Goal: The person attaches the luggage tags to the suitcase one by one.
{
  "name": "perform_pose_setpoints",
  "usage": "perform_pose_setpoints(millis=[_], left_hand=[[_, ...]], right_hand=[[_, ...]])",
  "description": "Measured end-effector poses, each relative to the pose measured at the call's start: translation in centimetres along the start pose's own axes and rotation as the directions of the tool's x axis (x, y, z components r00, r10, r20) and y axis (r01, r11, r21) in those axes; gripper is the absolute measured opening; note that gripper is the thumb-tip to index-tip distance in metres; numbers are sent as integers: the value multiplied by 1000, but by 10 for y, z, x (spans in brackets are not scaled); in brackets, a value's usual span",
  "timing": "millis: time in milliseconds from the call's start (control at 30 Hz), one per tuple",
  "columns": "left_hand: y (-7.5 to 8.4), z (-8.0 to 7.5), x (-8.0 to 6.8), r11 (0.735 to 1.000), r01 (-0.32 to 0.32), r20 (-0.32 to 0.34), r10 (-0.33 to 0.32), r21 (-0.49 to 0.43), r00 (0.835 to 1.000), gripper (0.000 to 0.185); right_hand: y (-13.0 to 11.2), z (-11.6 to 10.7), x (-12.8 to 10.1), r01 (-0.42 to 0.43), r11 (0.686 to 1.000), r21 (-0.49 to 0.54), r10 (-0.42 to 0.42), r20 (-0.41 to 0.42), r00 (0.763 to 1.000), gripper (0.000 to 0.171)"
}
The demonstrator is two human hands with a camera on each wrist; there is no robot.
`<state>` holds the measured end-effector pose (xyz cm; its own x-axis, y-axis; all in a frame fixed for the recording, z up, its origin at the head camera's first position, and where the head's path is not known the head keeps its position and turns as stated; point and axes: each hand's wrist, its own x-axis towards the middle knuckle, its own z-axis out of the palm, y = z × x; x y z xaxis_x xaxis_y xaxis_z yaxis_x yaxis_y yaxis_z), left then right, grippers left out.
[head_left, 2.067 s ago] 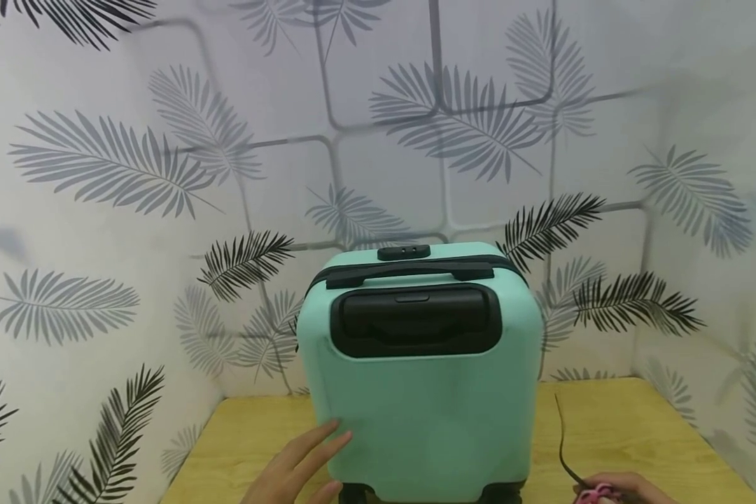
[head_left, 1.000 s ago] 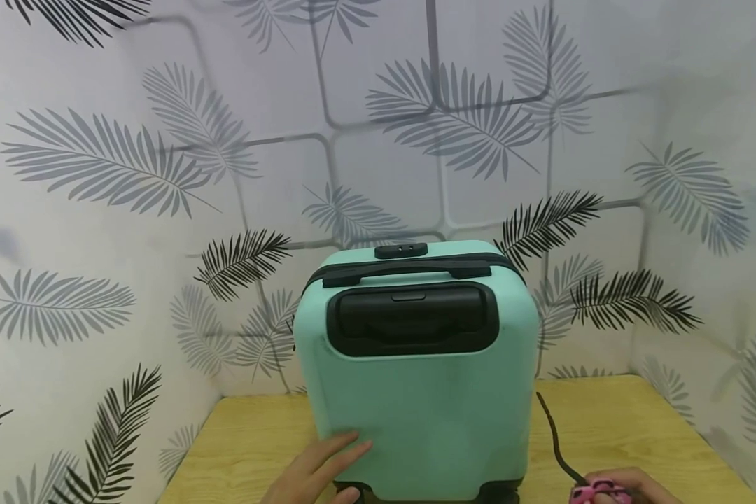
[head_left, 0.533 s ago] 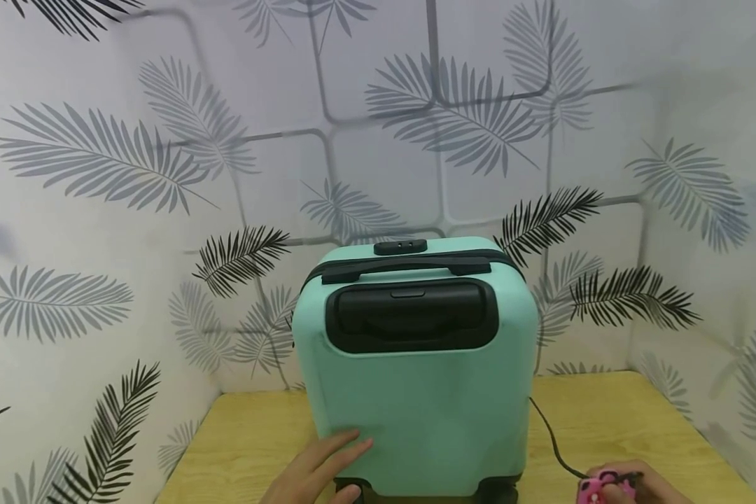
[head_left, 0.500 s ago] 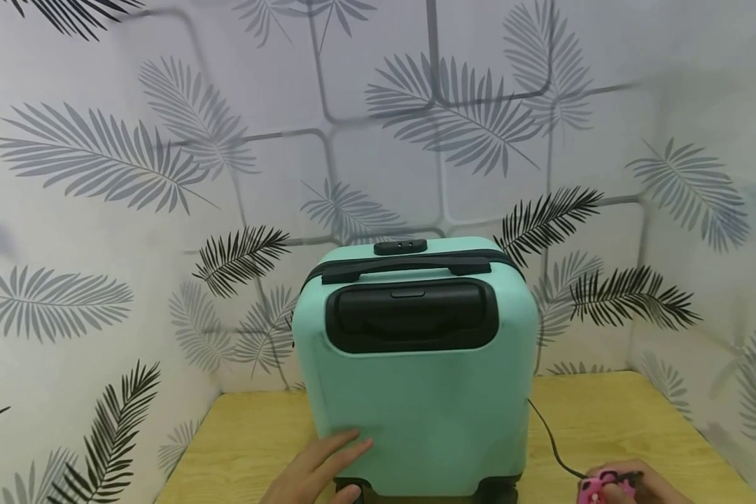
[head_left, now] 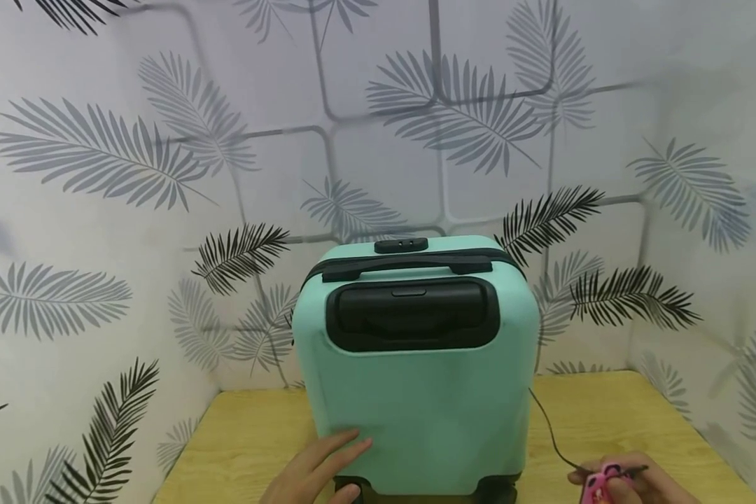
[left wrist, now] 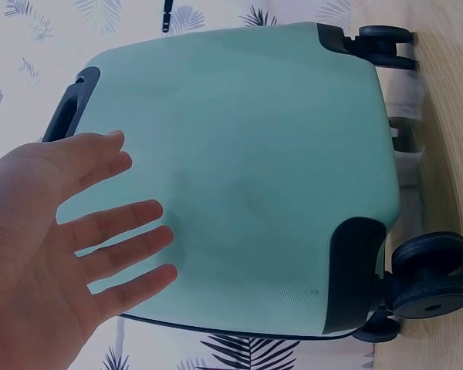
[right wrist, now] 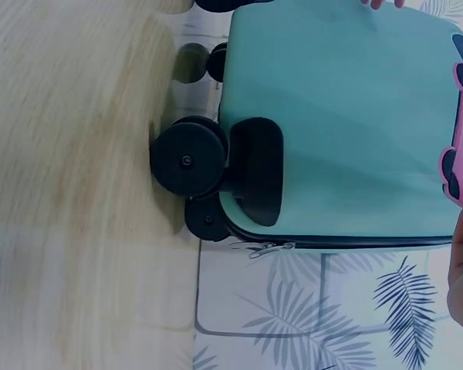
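A mint-green suitcase (head_left: 422,413) with a black top handle (head_left: 409,264) and a recessed black pull-handle panel stands upright on its wheels. My left hand (head_left: 315,469), fingers spread and fairly straight, is at its lower left; in the left wrist view the hand (left wrist: 77,239) lies in front of the shell, and I cannot tell whether it touches. Right of the suitcase, my right hand (head_left: 636,479) pinches a flat pink luggage tag (head_left: 598,486) with dark spots on its edges. A thin black strap (head_left: 551,430) runs from the tag up to the suitcase's right edge.
The suitcase stands on a wooden table (head_left: 246,427) with patterned leaf walls (head_left: 378,161) behind and at the sides. Black caster wheels (right wrist: 189,158) sit beneath its corners. Zipper pulls (right wrist: 270,248) hang on the side seam.
My left hand has shifted slightly right along the suitcase, then stayed. My right hand has turned the luggage tag and moved a little right and up; the strap's far end has swung left toward the suitcase.
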<state>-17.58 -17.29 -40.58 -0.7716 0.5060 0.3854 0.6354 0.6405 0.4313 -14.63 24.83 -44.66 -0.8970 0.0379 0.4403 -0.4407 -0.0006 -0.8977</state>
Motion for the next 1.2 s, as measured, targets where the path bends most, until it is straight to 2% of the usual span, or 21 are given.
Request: perform_pose_setpoints(millis=[100, 200, 267, 367, 633, 867, 1000, 1067, 1100, 1200], left_hand=[[-1, -1, -1, 1000, -7, 5, 7, 13, 1000, 46], [-1, -3, -1, 1000, 11, 19, -11, 4, 1000, 47], [-2, -3, -1, 1000, 12, 23, -12, 11, 1000, 47], [-2, -4, 0, 1000, 2, 19, -3, 22, 1000, 47], [-2, -5, -1, 997, -28, -20, 29, 66, 999, 48], [0, -10, -1, 998, 58, 49, -57, -35, 997, 46], [-1, -11, -1, 1000, 21, 30, -21, 1, 999, 47], [-1, -11, -1, 1000, 4, 15, -5, 23, 1000, 47], [-1, -11, -1, 1000, 3, 9, -3, 29, 1000, 47], [0, -12, -1, 999, 25, -13, -25, 24, 1000, 45]], right_hand=[[-12, 8, 1, 6, 998, -63, -9, -42, 999, 19], [-21, 14, 2, -45, 994, -98, 37, -84, 996, 19], [-25, 17, 2, -51, 991, -122, 38, -104, 994, 20], [-29, 20, 3, 4, 994, -109, -14, -95, 995, 19], [-31, 26, 7, 107, 994, 9, -107, -51, 993, 19], [-28, 29, 15, 232, 961, 152, -227, -53, 972, 22], [-30, 31, 20, 267, 940, 213, -268, -27, 963, 25], [-34, 32, 22, 266, 945, 190, -267, -20, 964, 24], [-37, 33, 22, 245, 958, 152, -243, -31, 970, 22], [-44, 37, 23, 205, 976, 76, -203, -37, 979, 19]])
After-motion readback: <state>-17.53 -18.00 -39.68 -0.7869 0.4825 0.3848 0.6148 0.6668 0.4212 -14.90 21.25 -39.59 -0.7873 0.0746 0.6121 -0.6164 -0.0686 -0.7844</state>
